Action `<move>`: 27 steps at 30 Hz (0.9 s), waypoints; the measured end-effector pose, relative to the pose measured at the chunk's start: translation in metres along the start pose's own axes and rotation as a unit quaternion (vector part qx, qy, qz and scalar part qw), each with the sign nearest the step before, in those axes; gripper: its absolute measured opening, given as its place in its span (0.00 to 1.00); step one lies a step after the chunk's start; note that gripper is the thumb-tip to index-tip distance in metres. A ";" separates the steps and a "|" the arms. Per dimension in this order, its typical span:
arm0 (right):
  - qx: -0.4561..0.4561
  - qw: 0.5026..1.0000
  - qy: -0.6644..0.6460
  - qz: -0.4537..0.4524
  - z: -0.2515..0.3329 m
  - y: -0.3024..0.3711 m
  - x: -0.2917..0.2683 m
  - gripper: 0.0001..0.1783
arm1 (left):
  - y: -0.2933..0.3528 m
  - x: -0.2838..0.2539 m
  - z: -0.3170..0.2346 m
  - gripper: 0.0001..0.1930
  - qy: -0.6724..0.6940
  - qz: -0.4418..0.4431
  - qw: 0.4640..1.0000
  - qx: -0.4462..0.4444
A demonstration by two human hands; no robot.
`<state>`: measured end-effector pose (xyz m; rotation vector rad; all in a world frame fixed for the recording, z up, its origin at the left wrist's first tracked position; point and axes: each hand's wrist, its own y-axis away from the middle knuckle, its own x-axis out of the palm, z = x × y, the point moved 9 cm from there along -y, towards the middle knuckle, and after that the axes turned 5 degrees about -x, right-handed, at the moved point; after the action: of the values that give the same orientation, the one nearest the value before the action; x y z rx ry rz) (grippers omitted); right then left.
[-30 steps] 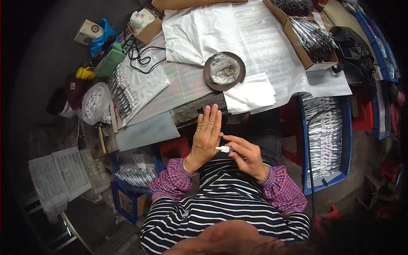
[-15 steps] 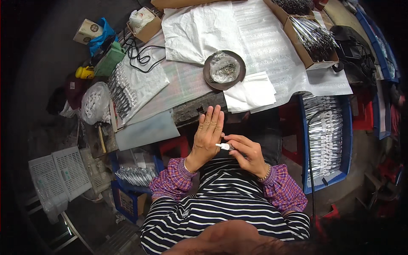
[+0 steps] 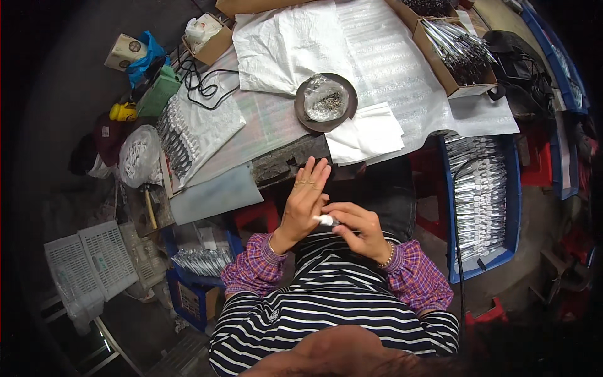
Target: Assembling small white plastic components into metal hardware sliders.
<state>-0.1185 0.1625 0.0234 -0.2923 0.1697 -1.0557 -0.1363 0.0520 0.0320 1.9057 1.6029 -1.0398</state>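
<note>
My left hand [image 3: 304, 204] is held up with its fingers stretched out, near the table's front edge. Between the thumb and fingers of my right hand [image 3: 360, 229] is a small white-tipped piece [image 3: 326, 220], its pale end pointing at the left palm's heel. The piece's darker rear part is mostly covered by my fingers, and its exact kind does not show. Beyond my hands, a round brown dish [image 3: 303, 115] on the table holds a clear plastic bag [image 3: 325, 99] of small metal parts. White sheets [image 3: 367, 135] lie beside the dish.
A blue crate [image 3: 513, 207] of silvery, white-ended tools stands at the right. On the table's far right, a cardboard box [image 3: 472, 89] holds thin metal rods. Rows of white-and-dark tools [image 3: 179, 141] lie at the table's left. A black cable [image 3: 210, 91] coils near them.
The white-tipped piece has shifted slightly left and down, and its tip is now blurred against my left hand. My left fingers have spread and tilted a little.
</note>
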 end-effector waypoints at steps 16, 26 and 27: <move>0.213 0.973 -0.048 -0.076 -0.059 0.028 -0.011 0.14 | -0.001 -0.018 0.042 0.04 0.444 -0.069 0.880 -0.156; 0.260 0.956 -0.114 -0.074 -0.080 0.042 0.001 0.13 | -0.059 -0.059 0.024 0.07 0.166 -0.092 0.979 -0.077; 0.257 0.959 -0.102 -0.063 -0.080 0.043 0.002 0.12 | -0.077 -0.063 0.016 0.07 0.134 -0.097 0.986 -0.034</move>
<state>-0.1046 0.1682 -0.0662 0.0611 -0.3128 -1.1481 -0.2178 0.0181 0.0809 1.9394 1.9801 -0.8144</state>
